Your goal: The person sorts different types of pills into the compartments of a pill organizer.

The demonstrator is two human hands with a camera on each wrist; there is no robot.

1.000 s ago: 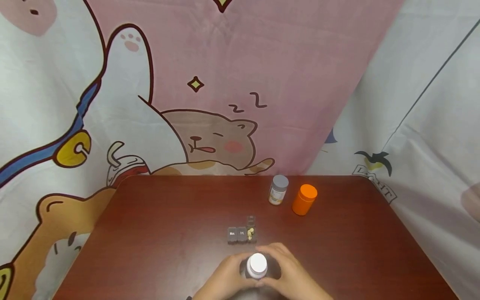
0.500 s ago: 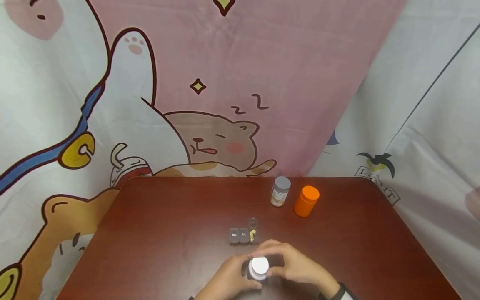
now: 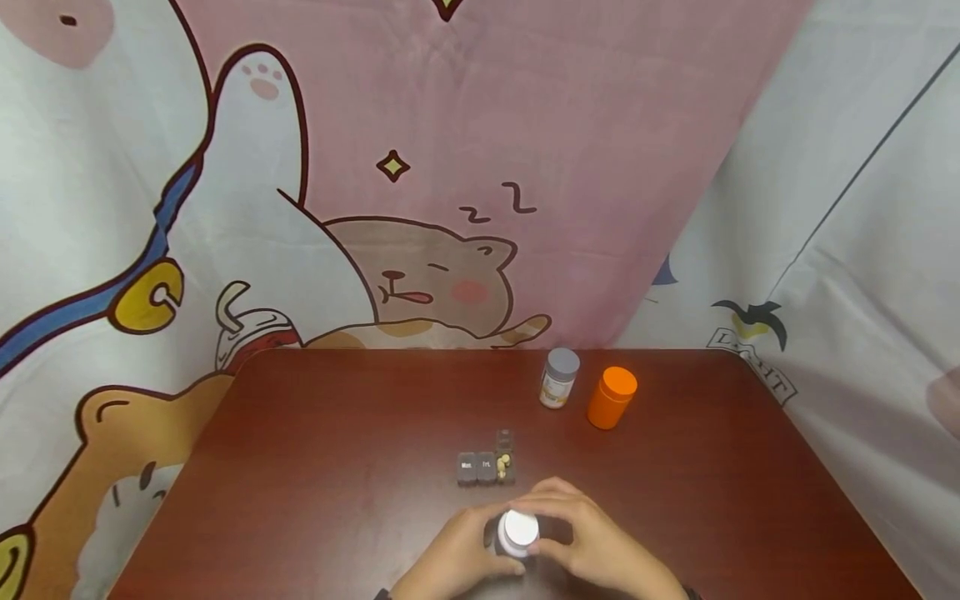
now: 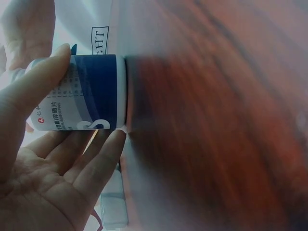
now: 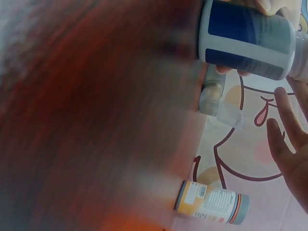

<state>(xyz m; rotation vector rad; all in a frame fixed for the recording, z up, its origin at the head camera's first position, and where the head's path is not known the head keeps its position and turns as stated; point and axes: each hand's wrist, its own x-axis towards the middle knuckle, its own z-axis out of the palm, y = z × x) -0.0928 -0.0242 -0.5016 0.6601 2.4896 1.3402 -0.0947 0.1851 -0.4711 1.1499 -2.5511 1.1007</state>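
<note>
A white pill bottle (image 4: 96,91) with a blue label stands upright at the table's near edge in the head view. My left hand (image 3: 456,548) holds its body, the thumb across the label in the left wrist view and the fingers on the far side. The thumb and a finger of my right hand (image 3: 592,533) pinch the white cap (image 3: 521,527), while other fingers stick out away from the bottle in the right wrist view. Just beyond the hands lies a grey pill organizer (image 3: 476,468). Its right compartment has its lid up, and yellowish tablets (image 3: 502,467) sit inside.
At the table's back right stand a grey-capped bottle (image 3: 559,379) and an orange bottle (image 3: 611,398). The dark red-brown table (image 3: 315,450) meets a printed cloth (image 3: 600,150) along its back edge.
My right hand has shifted from the bottle's right side to its cap, and its grip around the cap has altered. The left hand stays on the bottle. The view tilts slightly.
</note>
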